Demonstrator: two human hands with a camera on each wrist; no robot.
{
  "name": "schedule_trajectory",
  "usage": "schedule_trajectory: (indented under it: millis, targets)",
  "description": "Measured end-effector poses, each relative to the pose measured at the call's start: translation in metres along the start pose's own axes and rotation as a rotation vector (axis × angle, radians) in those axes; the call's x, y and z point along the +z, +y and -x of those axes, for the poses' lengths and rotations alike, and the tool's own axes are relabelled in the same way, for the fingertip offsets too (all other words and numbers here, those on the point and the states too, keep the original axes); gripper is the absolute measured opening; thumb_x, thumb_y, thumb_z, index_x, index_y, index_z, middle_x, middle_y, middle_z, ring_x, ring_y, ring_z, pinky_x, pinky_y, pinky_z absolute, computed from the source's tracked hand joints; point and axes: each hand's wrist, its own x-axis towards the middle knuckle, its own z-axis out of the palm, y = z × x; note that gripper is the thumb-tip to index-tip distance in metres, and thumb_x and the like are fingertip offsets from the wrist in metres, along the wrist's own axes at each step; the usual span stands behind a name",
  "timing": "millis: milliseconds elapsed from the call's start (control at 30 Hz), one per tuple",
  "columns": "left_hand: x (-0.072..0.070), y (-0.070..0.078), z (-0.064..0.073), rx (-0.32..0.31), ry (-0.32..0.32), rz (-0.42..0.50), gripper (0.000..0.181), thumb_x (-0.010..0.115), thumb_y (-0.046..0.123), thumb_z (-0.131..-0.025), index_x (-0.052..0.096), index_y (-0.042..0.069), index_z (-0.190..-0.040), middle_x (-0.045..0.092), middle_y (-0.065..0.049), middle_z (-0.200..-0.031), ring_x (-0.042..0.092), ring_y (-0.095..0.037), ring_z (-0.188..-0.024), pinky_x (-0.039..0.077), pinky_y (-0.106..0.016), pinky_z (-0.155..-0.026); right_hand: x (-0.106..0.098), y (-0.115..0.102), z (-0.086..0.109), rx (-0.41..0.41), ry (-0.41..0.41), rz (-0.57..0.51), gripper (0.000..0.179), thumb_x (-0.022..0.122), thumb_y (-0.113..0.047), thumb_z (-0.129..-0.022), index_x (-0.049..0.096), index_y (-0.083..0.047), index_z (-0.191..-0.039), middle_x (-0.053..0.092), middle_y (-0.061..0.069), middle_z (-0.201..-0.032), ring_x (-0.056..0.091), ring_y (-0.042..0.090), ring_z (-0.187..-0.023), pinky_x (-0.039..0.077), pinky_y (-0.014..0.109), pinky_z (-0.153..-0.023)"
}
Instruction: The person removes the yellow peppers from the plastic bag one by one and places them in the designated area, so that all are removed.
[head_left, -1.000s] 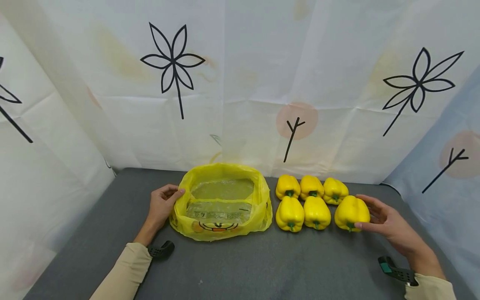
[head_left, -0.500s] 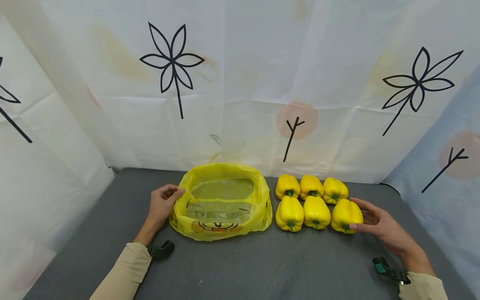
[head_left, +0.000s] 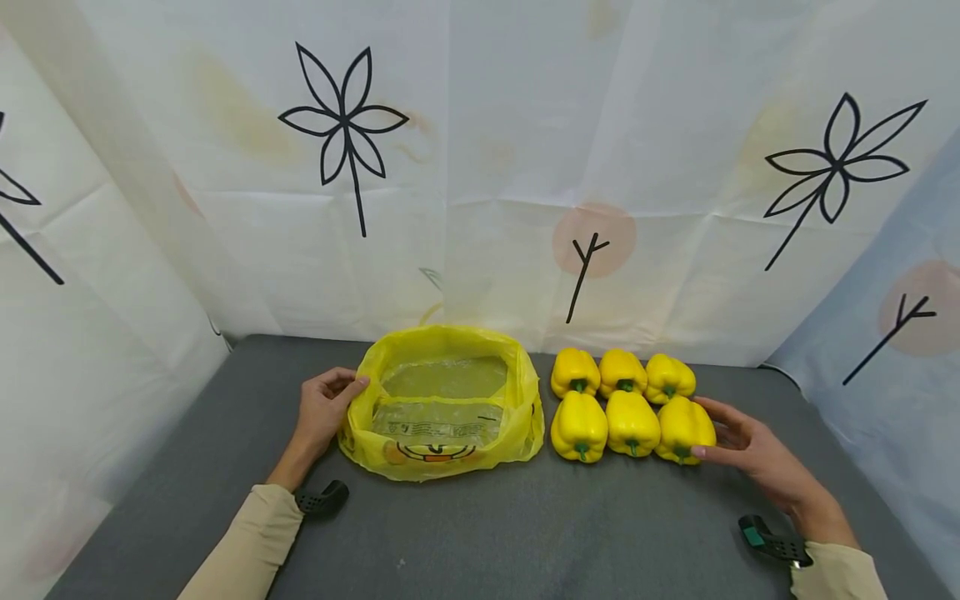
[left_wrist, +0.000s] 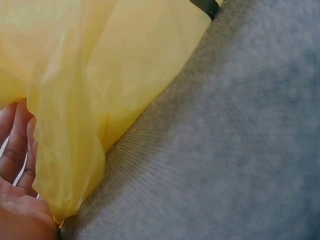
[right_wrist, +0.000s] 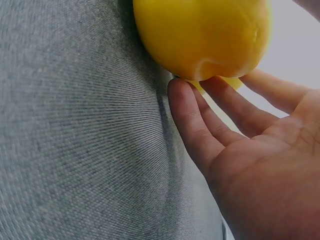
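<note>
A yellow plastic bag stands on the dark grey table with its mouth spread wide. At its left rim my left hand pinches the film between thumb and fingers; folds of the bag cover part of that hand in the left wrist view. To the right of the bag, yellow bell peppers sit in two rows of three. My right hand touches the front-right bell pepper from its right side, thumb near the stem end. The right wrist view shows fairly straight fingers against this pepper.
The other front peppers line up beside it, stems toward me. Behind them stand the back-row peppers. A white printed cloth hangs along the table's far edge.
My right hand has slid the front-right bell pepper leftward, right up beside the middle one. My left hand and the bag have stayed in place.
</note>
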Motion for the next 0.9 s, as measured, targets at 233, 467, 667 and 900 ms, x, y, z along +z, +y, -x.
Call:
schedule_trajectory:
  millis: [233, 467, 667, 900]
  targets:
    - [-0.0003, -0.0023, -0.0004, 0.003, -0.004, 0.009, 0.022, 0.069, 0.007, -0.098, 0.068, -0.015, -0.102, 0.071, 0.003, -0.084, 0.066, -0.011, -0.071, 0.056, -0.023, -0.062, 0.0013, 0.0002, -0.0003, -0.003, -0.002, -0.005, 0.081, 0.066, -0.017, -0.101, 0.014, 0.004, -0.16, 0.015, 0.035, -0.16, 0.022, 0.064, -0.139, 0.041, 0.067, -0.1]
    - [-0.0012, -0.0042, -0.001, 0.001, -0.011, -0.001, 0.023, 0.07, 0.009, -0.098, 0.068, -0.014, -0.103, 0.071, 0.006, -0.084, 0.066, -0.01, -0.072, 0.056, -0.023, -0.062, 0.0009, 0.0004, 0.0001, -0.004, -0.01, -0.018, 0.081, 0.066, -0.016, -0.101, 0.014, 0.005, -0.16, 0.015, 0.035, -0.16, 0.021, 0.064, -0.139, 0.038, 0.069, -0.101]
    - [-0.0001, -0.0012, -0.0012, 0.006, 0.001, -0.003, 0.022, 0.07, 0.008, -0.097, 0.068, -0.014, -0.102, 0.071, 0.003, -0.084, 0.066, -0.011, -0.072, 0.056, -0.023, -0.063, 0.0003, 0.0002, 0.0005, -0.013, -0.02, -0.028, 0.081, 0.065, -0.016, -0.101, 0.014, 0.004, -0.16, 0.013, 0.035, -0.161, 0.019, 0.064, -0.139, 0.035, 0.072, -0.102]
    - [0.0003, -0.001, -0.0004, 0.002, 0.0, -0.002, 0.022, 0.07, 0.008, -0.097, 0.068, -0.014, -0.101, 0.071, 0.003, -0.083, 0.066, -0.011, -0.07, 0.056, -0.023, -0.061, 0.0005, 0.0013, -0.0001, -0.011, -0.016, -0.019, 0.081, 0.065, -0.016, -0.101, 0.014, 0.005, -0.16, 0.014, 0.035, -0.161, 0.021, 0.063, -0.139, 0.037, 0.069, -0.102]
